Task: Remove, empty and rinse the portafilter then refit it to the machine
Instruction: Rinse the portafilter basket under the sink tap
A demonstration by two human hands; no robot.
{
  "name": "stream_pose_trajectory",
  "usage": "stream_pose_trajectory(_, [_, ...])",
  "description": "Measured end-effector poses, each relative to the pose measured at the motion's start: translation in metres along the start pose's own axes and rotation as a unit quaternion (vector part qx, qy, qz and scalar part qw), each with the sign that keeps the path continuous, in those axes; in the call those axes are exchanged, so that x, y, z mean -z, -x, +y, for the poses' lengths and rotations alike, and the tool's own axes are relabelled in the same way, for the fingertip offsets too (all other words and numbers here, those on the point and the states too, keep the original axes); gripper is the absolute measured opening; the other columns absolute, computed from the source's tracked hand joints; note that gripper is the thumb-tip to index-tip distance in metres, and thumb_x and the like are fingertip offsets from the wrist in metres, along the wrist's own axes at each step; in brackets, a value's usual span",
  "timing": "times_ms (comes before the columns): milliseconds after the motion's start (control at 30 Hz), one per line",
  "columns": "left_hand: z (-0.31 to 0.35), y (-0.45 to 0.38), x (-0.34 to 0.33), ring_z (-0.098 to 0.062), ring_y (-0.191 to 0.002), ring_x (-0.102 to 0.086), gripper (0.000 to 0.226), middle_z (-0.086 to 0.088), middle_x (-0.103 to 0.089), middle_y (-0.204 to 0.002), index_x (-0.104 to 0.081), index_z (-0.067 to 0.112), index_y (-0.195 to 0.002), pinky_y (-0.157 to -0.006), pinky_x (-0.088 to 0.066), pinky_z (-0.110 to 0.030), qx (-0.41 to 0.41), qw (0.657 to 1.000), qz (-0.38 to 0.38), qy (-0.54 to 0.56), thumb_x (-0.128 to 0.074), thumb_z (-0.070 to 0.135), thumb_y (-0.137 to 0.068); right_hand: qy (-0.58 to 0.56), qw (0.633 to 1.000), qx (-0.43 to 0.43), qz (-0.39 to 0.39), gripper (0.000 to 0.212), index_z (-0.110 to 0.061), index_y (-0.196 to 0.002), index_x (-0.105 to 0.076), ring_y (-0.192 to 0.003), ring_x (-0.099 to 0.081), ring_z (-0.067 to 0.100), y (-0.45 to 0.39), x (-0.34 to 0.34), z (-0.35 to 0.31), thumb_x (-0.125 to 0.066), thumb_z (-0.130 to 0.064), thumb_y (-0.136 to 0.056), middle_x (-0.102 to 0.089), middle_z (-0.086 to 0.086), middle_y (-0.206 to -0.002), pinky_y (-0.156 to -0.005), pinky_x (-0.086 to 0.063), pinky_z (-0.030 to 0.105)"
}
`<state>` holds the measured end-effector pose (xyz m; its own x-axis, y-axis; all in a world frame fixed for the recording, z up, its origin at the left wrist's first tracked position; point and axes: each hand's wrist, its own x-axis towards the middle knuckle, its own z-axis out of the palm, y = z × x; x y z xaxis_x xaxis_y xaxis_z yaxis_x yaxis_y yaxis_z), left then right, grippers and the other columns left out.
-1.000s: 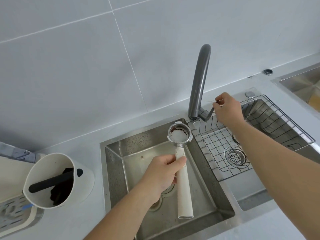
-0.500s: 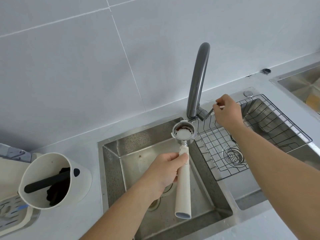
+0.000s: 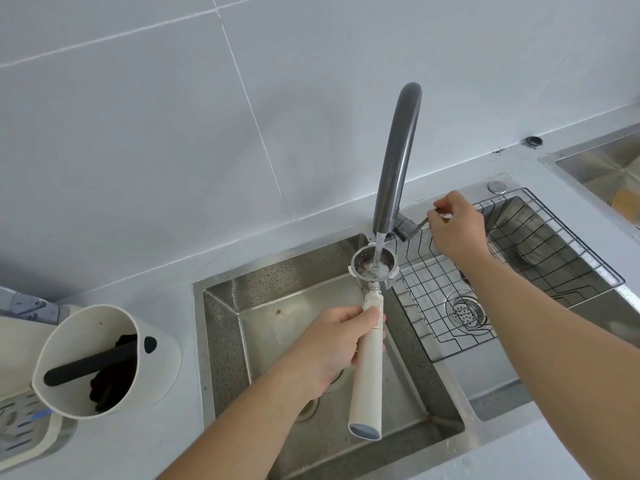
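A person's left hand [image 3: 332,344] is closed around the upper part of a portafilter's [image 3: 367,368] white handle, holding the metal basket over a steel sink [image 3: 277,306], right under a grey tap [image 3: 396,157]. Water runs from the tap into the basket. The right hand [image 3: 455,226] pinches the tap's lever [image 3: 420,223] between fingers and thumb. A wire rack [image 3: 519,271] sits over the basin to the right. On the worktop [image 3: 187,271] to the left stands a white knock box [image 3: 104,362] with dark grounds inside.
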<state>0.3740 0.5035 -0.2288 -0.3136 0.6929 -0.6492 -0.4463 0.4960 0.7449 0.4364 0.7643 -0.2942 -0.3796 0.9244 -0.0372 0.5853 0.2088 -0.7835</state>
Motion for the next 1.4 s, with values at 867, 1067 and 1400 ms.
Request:
stream_pose_trajectory(867, [-0.005, -0.001, 0.007, -0.015, -0.068, -0.064, 0.026, -0.004, -0.068, -0.075, -0.071, 0.002, -0.104, -0.067, -0.056, -0.026, 0.02, 0.998, -0.021, 0.052, -0.057, 0.022, -0.096, -0.011, 1.0, -0.005, -0.007, 0.019, -0.016, -0.113, -0.058, -0.093, -0.064, 0.021, 0.0, 0.002, 0.0, -0.056, -0.024, -0.097, -0.064, -0.003, -0.105, -0.073, -0.051, 0.034])
stream_pose_trajectory(1067, [0.002, 0.001, 0.008, -0.014, -0.06, -0.061, 0.03, -0.006, -0.065, -0.071, -0.071, -0.002, -0.102, -0.052, -0.052, -0.023, 0.08, 0.991, -0.03, 0.104, -0.06, 0.025, -0.094, -0.014, 1.0, -0.011, -0.008, 0.018, -0.017, -0.113, -0.058, -0.091, -0.063, 0.019, 0.0, 0.001, -0.001, -0.055, -0.025, -0.097, -0.063, -0.004, -0.106, -0.068, -0.047, 0.031])
stream_pose_trajectory(1400, [0.005, -0.003, 0.018, -0.02, -0.059, -0.06, 0.03, -0.008, -0.067, -0.076, -0.074, 0.007, -0.094, -0.055, -0.05, -0.027, 0.072, 0.995, 0.056, -0.038, -0.071, 0.034, -0.081, -0.006, 1.0, -0.013, -0.008, 0.019, -0.017, -0.115, -0.057, -0.093, -0.063, 0.02, 0.0, 0.001, 0.0, -0.056, -0.025, -0.097, -0.063, -0.004, -0.105, -0.066, -0.044, 0.027])
